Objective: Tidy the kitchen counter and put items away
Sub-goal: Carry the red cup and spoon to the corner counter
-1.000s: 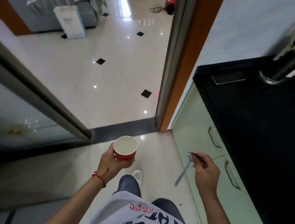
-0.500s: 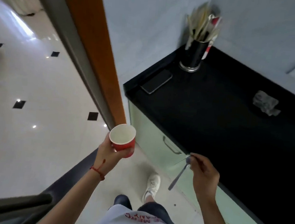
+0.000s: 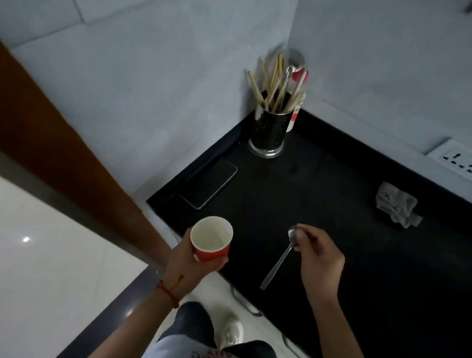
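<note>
My left hand (image 3: 187, 262) holds a red paper cup (image 3: 211, 242) with a white inside, upright, just over the near left corner of the black counter (image 3: 363, 273). A metal spoon (image 3: 281, 257) hangs from my right hand (image 3: 317, 260), pinched near its bowl with the handle pointing down and left above the counter. A dark metal utensil holder (image 3: 269, 130) full of chopsticks and spoons stands in the far corner of the counter, well beyond both hands.
A dark phone (image 3: 210, 184) lies flat near the counter's left edge. A crumpled grey cloth (image 3: 396, 204) sits at the right, below a wall socket (image 3: 469, 163). An orange door frame (image 3: 62, 142) runs along the left. Cabinet handles (image 3: 243, 302) show below the counter edge.
The view has swung from the doorway and floor round to the counter corner. Both hands, still holding cup and spoon, have come over the counter's near edge.
</note>
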